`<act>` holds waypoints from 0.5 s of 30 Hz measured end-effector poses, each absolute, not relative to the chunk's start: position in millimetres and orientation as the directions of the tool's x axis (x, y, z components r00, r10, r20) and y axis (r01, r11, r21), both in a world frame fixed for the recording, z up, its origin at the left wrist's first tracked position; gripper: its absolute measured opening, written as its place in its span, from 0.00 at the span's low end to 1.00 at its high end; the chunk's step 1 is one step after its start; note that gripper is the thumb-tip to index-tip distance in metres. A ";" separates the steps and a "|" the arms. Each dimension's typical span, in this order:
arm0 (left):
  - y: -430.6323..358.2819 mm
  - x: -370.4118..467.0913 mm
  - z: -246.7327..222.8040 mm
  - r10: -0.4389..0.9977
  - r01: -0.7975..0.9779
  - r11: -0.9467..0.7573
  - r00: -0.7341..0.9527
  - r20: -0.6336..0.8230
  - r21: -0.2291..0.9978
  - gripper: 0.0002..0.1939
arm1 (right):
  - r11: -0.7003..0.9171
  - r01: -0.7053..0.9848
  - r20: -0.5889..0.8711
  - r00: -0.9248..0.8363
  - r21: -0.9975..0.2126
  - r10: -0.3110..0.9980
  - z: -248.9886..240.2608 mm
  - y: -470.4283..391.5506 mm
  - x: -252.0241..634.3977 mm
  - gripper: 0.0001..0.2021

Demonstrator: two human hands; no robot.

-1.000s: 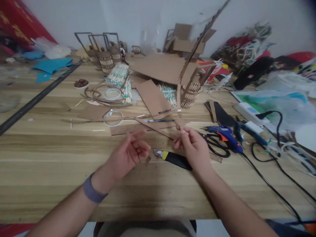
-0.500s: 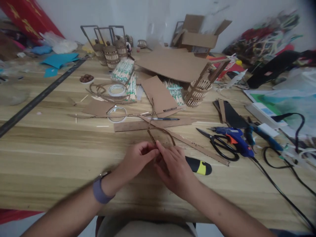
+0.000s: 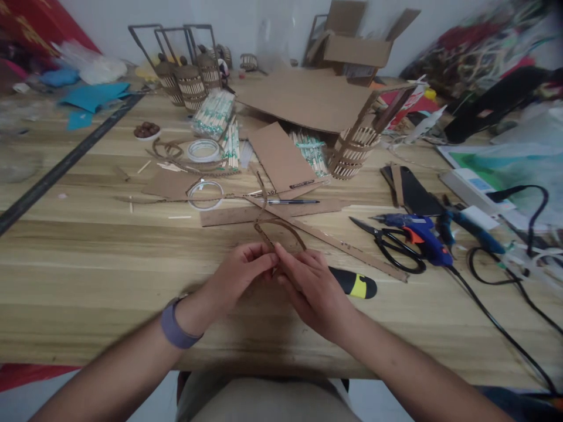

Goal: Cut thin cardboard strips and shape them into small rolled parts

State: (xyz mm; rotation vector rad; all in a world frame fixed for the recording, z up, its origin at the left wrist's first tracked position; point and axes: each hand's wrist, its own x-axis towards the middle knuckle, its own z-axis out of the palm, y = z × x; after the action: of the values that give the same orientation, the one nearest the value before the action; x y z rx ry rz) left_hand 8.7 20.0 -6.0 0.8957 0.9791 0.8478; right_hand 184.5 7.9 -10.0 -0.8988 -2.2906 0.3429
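Between my hands is a thin, bent cardboard strip (image 3: 288, 224), curled into a loop above my fingers. My left hand (image 3: 246, 269) pinches it near the middle of the table's front part. The thumb and fingers of my right hand (image 3: 310, 281) are closed on the same strip, right against my left fingertips. Part of the strip is hidden inside my hands. A black and yellow handle (image 3: 358, 285) lies beside my right hand. Just beyond my hands rest a long cardboard strip (image 3: 347, 251) and a dark pen (image 3: 290, 201).
Black-handled scissors (image 3: 396, 249) and a blue glue gun (image 3: 417, 231) with a cord lie to the right. Tape rolls (image 3: 205, 194), bundled sticks (image 3: 214, 114) and cardboard sheets (image 3: 303, 97) lie farther back. A stick-covered bucket (image 3: 354, 153) stands back right. A dark metal bar (image 3: 74, 158) crosses the left side.
The view has tipped slightly, so the table items sit higher. The strip's loop has shifted and bent a little more to the left. Both hands keep their grip.
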 end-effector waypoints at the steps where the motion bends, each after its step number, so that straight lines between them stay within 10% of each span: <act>1: 19.6 8.2 -7.4 0.890 -0.201 0.390 0.333 -0.312 0.899 0.12 | 0.737 0.504 0.483 -0.556 -0.451 0.676 -9.5 7.9 184.2 0.26; 15: 19.8 5.8 -2.5 0.803 -0.511 0.584 0.477 -0.356 0.631 0.16 | 0.690 0.399 0.623 -0.303 -0.604 0.721 7.6 3.5 186.1 0.06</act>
State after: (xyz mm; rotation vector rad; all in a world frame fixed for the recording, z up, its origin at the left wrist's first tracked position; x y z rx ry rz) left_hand 5.8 19.8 -2.5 0.4800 0.6855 0.8408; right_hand 186.1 3.5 7.6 -0.8696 -1.9317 0.4175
